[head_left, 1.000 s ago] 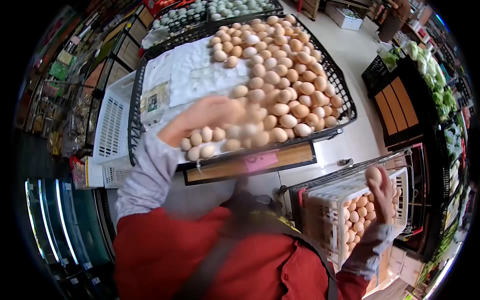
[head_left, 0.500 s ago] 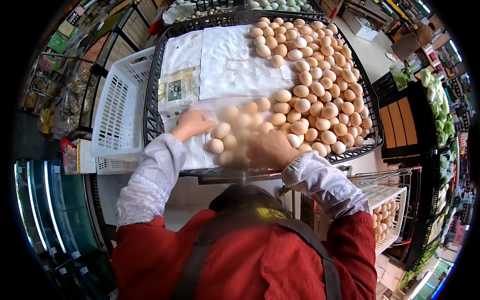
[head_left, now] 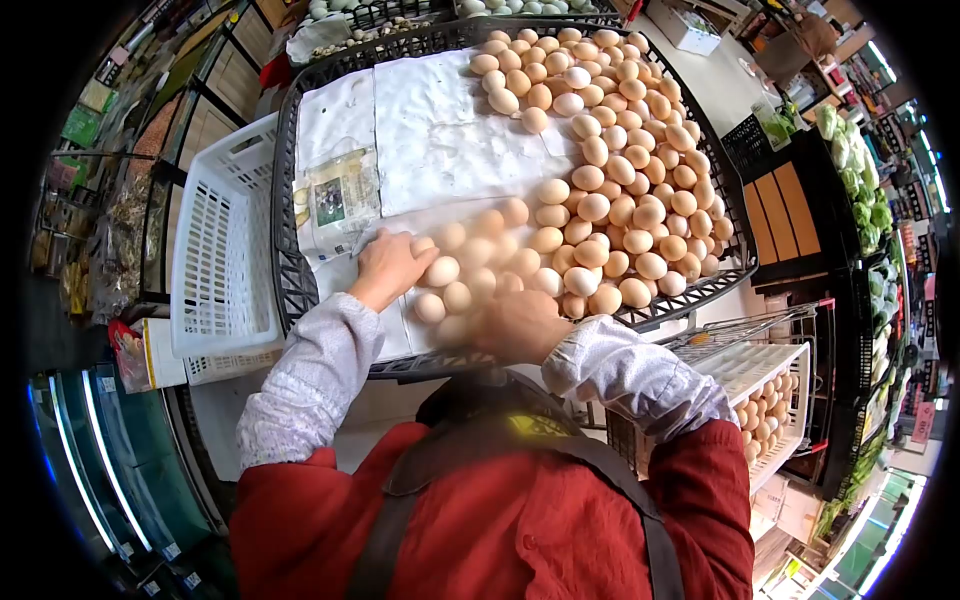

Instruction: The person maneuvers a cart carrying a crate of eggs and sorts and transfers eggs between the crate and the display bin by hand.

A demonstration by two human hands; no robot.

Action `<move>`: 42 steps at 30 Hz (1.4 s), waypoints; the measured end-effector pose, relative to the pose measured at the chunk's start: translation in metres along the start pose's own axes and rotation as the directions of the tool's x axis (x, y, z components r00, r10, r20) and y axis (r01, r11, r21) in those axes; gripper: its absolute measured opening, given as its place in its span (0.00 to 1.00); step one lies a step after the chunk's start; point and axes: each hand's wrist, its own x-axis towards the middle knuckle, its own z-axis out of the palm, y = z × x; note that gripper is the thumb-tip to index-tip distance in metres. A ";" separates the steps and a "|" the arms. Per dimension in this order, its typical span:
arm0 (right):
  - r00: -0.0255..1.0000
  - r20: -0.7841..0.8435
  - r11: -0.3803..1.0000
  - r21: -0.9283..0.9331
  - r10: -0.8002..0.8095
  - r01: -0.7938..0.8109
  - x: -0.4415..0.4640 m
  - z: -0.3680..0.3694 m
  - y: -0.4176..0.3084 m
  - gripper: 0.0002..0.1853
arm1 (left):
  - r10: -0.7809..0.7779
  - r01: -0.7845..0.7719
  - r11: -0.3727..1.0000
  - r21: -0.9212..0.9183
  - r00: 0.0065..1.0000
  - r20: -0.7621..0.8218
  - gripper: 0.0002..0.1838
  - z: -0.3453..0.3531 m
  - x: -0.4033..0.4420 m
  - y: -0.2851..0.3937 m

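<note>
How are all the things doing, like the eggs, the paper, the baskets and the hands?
Eggs: loose, crowded mostly toward the right; no cracks that I can see.
Black tray: partly covered with eggs.
White paper: spread out, partly uncovered.
White basket: open on top.
White crate: has eggs inside.
Left hand: fingers bent, beside eggs.
Right hand: blurry, by eggs; grip unclear.

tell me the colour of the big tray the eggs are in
The big tray is black, clearest in the head view.
</note>
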 end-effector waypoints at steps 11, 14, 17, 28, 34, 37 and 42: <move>0.990 0.009 0.907 0.401 0.138 -0.130 -0.011 -0.002 0.010 0.17 | 0.182 -0.183 0.929 -0.321 0.983 -0.030 0.28 0.027 0.017 -0.039; 0.987 0.003 0.897 0.417 0.160 -0.146 -0.014 -0.012 0.019 0.18 | 0.194 -0.135 0.866 -0.482 0.978 0.074 0.28 0.030 0.015 -0.049; 0.944 -0.108 0.881 0.406 0.311 -0.244 -0.014 -0.032 0.030 0.18 | 0.188 -0.149 0.874 -0.463 0.981 0.039 0.27 0.027 0.011 -0.057; 0.812 -0.273 0.853 0.243 0.516 -0.461 0.050 -0.027 0.092 0.08 | 0.207 -0.040 0.704 -0.709 0.966 0.152 0.23 0.041 0.014 -0.060; 0.732 -0.338 0.806 0.216 0.592 -0.552 0.056 -0.018 0.088 0.11 | 0.171 0.037 0.734 -0.678 0.956 0.238 0.22 0.032 0.027 -0.079; 0.707 -0.503 0.866 0.239 0.497 -0.440 0.022 -0.011 0.086 0.13 | 0.226 -0.198 0.928 -0.316 0.972 0.056 0.21 -0.014 0.020 -0.042; 0.595 -0.627 0.835 0.531 0.502 -0.146 -0.100 -0.016 0.083 0.14 | 0.363 -0.412 0.838 -0.357 0.910 -0.198 0.17 -0.043 0.015 0.055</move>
